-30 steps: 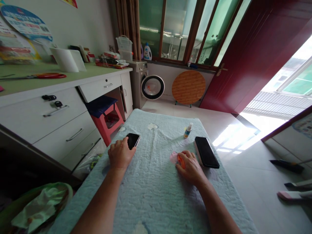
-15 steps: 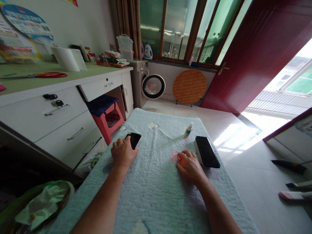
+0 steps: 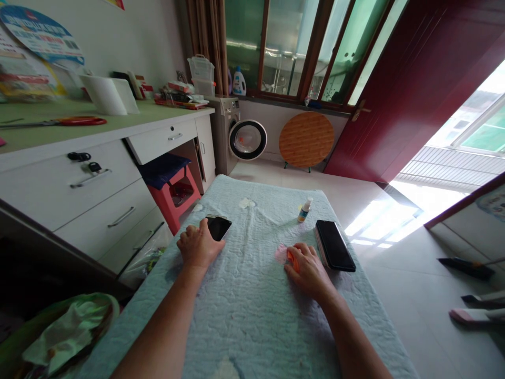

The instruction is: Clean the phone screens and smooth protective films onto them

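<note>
My left hand [image 3: 198, 245] is closed around the near-left side of a smartphone [image 3: 219, 228] with a dark screen, at the left of the covered table. Part of the phone is hidden behind my fingers. My right hand [image 3: 310, 268] grips a crumpled orange cloth [image 3: 292, 259] against the table cover. A pinkish patch of cloth [image 3: 281, 254] shows just left of those fingers. Right of that hand lies a larger black-screened phone [image 3: 335, 246] in a folded-open case. A small spray bottle [image 3: 304, 210] with a white cap stands upright beyond the right hand.
A pale blue quilted cover [image 3: 252, 310] drapes the table. On the left stands a white desk [image 3: 98, 173] with paper roll and scissors, a red stool [image 3: 173, 200] beneath it. A waste bin [image 3: 112, 310] is at lower left. A washing machine [image 3: 223, 126] with open door stands ahead.
The phone in my left hand has shifted slightly right and turned a little, so more of its screen and top edge shows. My right hand has hardly moved.
</note>
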`<action>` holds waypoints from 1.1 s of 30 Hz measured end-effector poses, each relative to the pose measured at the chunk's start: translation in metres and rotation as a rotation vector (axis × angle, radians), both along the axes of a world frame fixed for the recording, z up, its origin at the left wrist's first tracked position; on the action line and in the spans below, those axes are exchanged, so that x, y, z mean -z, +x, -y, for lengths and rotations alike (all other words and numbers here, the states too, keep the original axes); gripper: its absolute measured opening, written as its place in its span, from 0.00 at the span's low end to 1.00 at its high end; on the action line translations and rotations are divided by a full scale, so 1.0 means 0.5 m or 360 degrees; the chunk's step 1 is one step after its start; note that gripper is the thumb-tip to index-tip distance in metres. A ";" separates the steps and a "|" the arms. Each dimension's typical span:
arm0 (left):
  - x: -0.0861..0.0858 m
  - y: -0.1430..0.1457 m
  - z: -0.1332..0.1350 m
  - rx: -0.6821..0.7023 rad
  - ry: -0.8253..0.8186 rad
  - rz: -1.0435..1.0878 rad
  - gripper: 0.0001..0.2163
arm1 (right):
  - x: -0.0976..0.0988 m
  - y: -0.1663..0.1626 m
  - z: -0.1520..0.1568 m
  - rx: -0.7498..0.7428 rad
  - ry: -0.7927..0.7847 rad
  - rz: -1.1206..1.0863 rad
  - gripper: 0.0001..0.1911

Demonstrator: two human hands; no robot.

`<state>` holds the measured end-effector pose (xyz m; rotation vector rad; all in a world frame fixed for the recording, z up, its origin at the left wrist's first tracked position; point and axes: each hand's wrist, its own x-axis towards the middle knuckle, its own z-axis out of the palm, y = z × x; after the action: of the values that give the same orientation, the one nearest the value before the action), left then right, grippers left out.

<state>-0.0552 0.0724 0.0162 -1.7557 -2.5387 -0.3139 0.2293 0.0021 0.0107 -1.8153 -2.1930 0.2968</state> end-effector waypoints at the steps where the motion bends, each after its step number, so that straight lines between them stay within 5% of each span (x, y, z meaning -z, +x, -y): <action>1: 0.000 0.000 0.000 0.0006 -0.0005 0.0009 0.32 | 0.000 0.000 0.000 0.0001 -0.0004 0.0002 0.15; 8: -0.008 0.019 0.016 0.0125 0.0164 -0.0011 0.28 | -0.001 -0.001 0.000 0.0004 -0.0005 -0.0009 0.15; 13: -0.012 0.068 0.045 0.0605 0.0318 0.0307 0.28 | -0.001 -0.001 0.000 0.0007 -0.0005 -0.0009 0.14; 16: -0.008 0.101 0.062 0.0770 0.0249 0.0574 0.28 | -0.002 -0.002 0.000 0.0016 -0.0008 -0.0001 0.14; 22: 0.007 0.132 0.076 0.0815 0.0067 0.0458 0.27 | -0.001 -0.003 0.000 0.0010 -0.0025 0.0024 0.15; 33: 0.001 0.103 0.073 0.0956 -0.0257 0.0376 0.37 | -0.007 -0.003 0.000 0.0015 -0.0048 0.0034 0.14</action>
<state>-0.0035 0.0359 0.0156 -2.6685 -2.1492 -0.3559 0.2280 0.0022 0.0141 -1.8524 -2.2054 0.3116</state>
